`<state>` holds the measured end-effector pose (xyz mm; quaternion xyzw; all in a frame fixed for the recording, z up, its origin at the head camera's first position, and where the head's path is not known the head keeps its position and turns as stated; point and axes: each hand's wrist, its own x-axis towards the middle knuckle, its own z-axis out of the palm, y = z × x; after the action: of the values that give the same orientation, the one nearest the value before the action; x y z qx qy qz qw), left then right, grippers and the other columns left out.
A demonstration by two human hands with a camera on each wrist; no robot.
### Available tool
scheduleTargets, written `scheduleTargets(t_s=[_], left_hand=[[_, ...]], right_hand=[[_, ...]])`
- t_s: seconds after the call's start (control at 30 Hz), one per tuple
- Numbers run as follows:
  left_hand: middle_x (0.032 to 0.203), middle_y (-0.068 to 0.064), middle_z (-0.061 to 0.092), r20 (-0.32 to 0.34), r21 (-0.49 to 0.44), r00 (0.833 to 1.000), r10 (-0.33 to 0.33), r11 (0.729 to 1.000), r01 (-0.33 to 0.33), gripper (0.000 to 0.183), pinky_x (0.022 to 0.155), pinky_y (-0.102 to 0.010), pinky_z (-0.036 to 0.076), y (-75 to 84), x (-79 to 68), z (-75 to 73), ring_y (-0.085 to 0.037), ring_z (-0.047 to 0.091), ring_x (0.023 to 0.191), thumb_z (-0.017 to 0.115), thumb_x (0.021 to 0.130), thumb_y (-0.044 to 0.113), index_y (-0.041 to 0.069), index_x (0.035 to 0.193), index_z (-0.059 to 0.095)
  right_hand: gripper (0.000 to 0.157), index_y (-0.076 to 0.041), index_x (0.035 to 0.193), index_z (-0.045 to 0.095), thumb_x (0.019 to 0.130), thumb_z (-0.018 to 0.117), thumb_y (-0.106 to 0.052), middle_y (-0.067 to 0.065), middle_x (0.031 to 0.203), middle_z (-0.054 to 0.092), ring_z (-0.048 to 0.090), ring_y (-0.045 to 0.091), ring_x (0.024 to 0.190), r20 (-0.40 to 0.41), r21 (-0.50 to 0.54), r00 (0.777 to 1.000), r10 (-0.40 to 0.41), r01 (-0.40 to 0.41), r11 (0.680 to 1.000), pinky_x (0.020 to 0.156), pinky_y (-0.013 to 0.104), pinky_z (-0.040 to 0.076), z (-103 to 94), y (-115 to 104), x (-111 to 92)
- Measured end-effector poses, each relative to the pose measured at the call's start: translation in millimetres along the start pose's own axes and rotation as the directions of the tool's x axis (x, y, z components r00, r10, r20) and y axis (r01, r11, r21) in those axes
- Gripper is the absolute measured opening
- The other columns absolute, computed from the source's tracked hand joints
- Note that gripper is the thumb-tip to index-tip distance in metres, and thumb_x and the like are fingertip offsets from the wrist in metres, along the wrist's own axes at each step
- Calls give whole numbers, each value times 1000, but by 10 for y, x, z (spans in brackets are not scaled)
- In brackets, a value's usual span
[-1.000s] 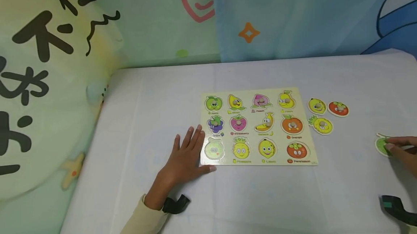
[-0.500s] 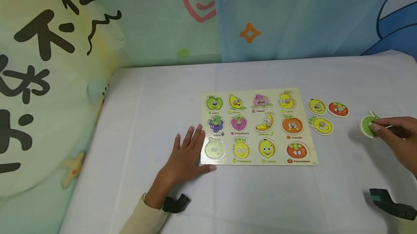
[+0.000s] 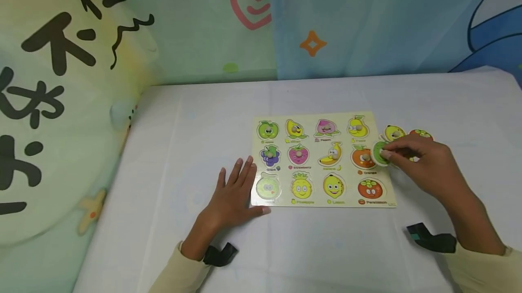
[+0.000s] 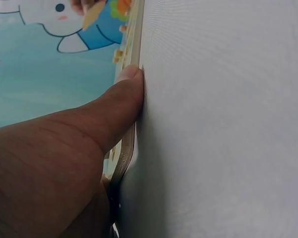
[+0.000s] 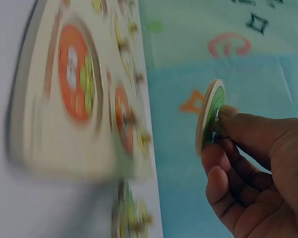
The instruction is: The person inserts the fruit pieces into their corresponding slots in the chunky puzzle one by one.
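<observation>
My right hand (image 3: 434, 166) pinches a round green fruit puzzle piece (image 3: 379, 153) by its knob, at the right edge of the puzzle board (image 3: 351, 185). In the right wrist view the green piece (image 5: 216, 106) stands tilted on edge between thumb and fingers, raised off the board. My left hand (image 3: 228, 204) lies flat with fingers spread against the board's left edge, its thumb (image 4: 121, 101) along the front edge. Knobbed fruit pieces fill the upper two rows. The bottom row shows printed fruit without knobs, including a pale green round picture (image 3: 268, 186) at the left.
Beside the board's right edge lie a lemon piece (image 3: 393, 132) and a persimmon piece (image 3: 422, 134), partly behind my right hand. A pineapple piece there is mostly hidden by it. White cloth (image 3: 195, 121) covers the table, and a printed curtain (image 3: 359, 21) hangs behind.
My right hand has carried the green piece from the far right leftward to the board's right edge, over the loose pieces. The left hand and the board stay in place.
</observation>
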<state>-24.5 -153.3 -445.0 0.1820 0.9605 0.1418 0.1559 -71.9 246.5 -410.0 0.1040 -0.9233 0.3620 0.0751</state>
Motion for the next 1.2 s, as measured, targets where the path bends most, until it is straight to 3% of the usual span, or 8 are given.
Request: scheduleTargets(t_s=[0.13, 0.27, 0.47, 0.63, 0.83, 1.2], left_hand=[[163, -6, 5, 6, 9, 1000, -5, 1000, 4, 106, 113, -59, 3, -8, -1, 1, -28, -3, 148, 67, 81, 62, 8, 156, 16], [163, -5, 4, 12, 11, 1000, -10, 1000, 10, 107, 113, -58, 2, -2, -3, -7, -27, -3, 148, 67, 81, 63, 8, 156, 15], [163, -2, -1, 32, 39, 999, -19, 999, 18, 108, 114, -56, -1, -4, 8, -1, -24, -7, 148, 63, 81, 67, 10, 157, 11], [163, -2, -1, 31, 35, 999, -25, 999, 23, 108, 114, -55, -1, -16, 14, 7, -24, -7, 148, 63, 81, 67, 11, 157, 11], [163, -5, 3, 28, 21, 999, -18, 1000, 18, 107, 113, -58, 3, -19, -7, -6, -27, -3, 148, 64, 81, 66, 8, 156, 15], [163, -5, 1, 42, 36, 999, -8, 999, 6, 106, 113, -57, 2, -15, -12, -14, -26, -5, 148, 61, 83, 67, 8, 156, 14]], right_hand=[[20, -9, 95, 74, 78, 79, 0, -2, 89, 66, 55, 3, 75, 70, 53, 995, -72, 69, 996, 67, 8, 41, 214, -167, 114], [16, -14, 93, 73, 81, 79, -6, -8, 86, 64, 54, 8, 75, 136, 88, 986, -98, 86, 992, 66, 13, 42, 418, -297, 180], [14, -16, 93, 72, 83, 78, -8, -10, 84, 63, 55, 8, 73, 204, 176, 960, -193, 158, 972, 66, 16, 44, 694, -390, 197], [11, -19, 91, 71, 85, 77, -11, -13, 81, 62, 55, 8, 71, 293, 208, 939, -180, 121, 971, 64, 21, 47, 898, -527, 191], [8, -18, 88, 71, 86, 76, -13, -11, 78, 60, 54, 10, 70, 401, 250, 896, -189, 92, 964, 63, 26, 46, 1133, -725, 199], [6, -14, 90, 72, 86, 76, -12, -12, 78, 61, 53, 8, 68, 478, 325, 836, -270, 118, 939, 60, 25, 46, 1339, -1058, 295]])
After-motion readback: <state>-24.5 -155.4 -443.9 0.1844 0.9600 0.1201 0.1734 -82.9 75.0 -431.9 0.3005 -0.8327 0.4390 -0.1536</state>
